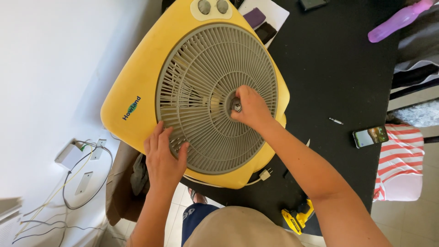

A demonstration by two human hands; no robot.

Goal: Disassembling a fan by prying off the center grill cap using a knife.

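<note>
Grille [201,68] steady: left hand [163,158] lies flat, fingers spread; right hand [250,109] pinches hub knob [236,105] (turn squarely), fan body [141,77] unmoved.

This looks like a room in a home used for repairs: a black table [338,73] bearing a phone [370,136] and purple bottle [400,19], a striped cloth [400,160] on a chair, tiled floor [407,224], loose wall cables [68,183].
</note>
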